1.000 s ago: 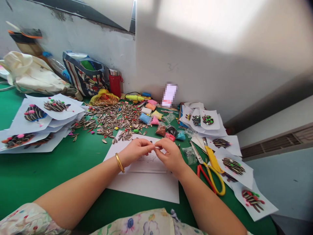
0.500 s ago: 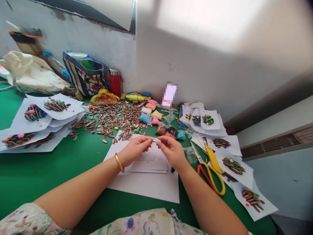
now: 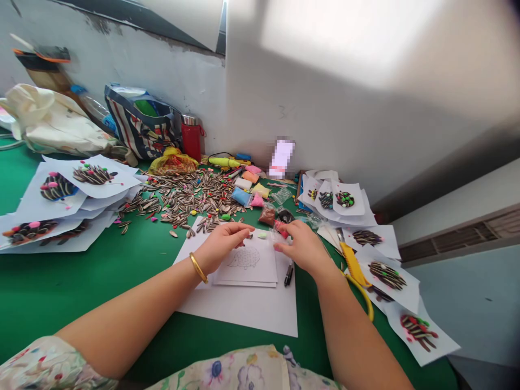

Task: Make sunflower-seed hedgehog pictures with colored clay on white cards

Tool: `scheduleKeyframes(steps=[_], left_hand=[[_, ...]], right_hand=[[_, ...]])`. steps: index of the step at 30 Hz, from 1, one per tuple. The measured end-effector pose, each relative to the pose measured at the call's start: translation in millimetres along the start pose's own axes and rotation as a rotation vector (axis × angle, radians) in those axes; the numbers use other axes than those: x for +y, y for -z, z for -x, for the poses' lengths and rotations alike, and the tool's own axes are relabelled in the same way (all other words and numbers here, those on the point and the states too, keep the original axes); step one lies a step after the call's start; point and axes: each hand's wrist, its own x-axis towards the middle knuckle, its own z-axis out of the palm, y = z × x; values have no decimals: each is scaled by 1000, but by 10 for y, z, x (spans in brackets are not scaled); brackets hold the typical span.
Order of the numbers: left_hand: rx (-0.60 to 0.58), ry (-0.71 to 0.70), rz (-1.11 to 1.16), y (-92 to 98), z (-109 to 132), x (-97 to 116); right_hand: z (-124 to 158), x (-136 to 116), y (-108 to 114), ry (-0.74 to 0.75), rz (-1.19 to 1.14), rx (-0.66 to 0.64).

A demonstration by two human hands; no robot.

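My left hand (image 3: 222,242), with a gold bangle on its wrist, hovers over the top left of a small sheet with a hedgehog outline (image 3: 248,261). Its fingertips are pinched together; what they hold is too small to name. A pale bit of clay (image 3: 262,235) lies on the paper between my hands. My right hand (image 3: 304,248) has its fingers closed on a small clear packet of red clay (image 3: 281,227) at the sheet's upper right. A black pen (image 3: 288,274) lies just beside that hand.
A heap of striped sunflower seeds (image 3: 182,196) and coloured clay packets (image 3: 252,192) lie beyond the sheet. Finished seed pictures are stacked at left (image 3: 60,189) and right (image 3: 385,271). Yellow-handled scissors (image 3: 368,304), a yellow knife (image 3: 351,262), a red flask (image 3: 190,138) and a striped bag (image 3: 138,125) stand around.
My hands, which were pinched together over the sheet, have parted. The right hand moved right to the red clay packet, uncovering the pen, and a pale clay bit now lies on the paper.
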Motion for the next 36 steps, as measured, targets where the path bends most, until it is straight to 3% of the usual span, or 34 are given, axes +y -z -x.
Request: scheduleKeyframes(steps=[3, 6, 9, 15, 28, 36], left_hand=[[-24, 50, 74, 5, -21, -33], [-33, 30, 109, 7, -27, -54], [-32, -19, 81, -6, -14, -47], [-30, -152, -73, -34, 18, -23], [65, -120, 26, 13, -61, -31], [51, -124, -199, 30, -61, -65]], right_hand=[[11, 3, -48, 29, 141, -70], [10, -36, -82, 30, 175, -60], [8, -90, -48, 38, 73, -23], [37, -242, -32, 211, -207, 21], [70, -307, -270, 126, 45, -85], [53, -343, -241, 206, -112, 50]])
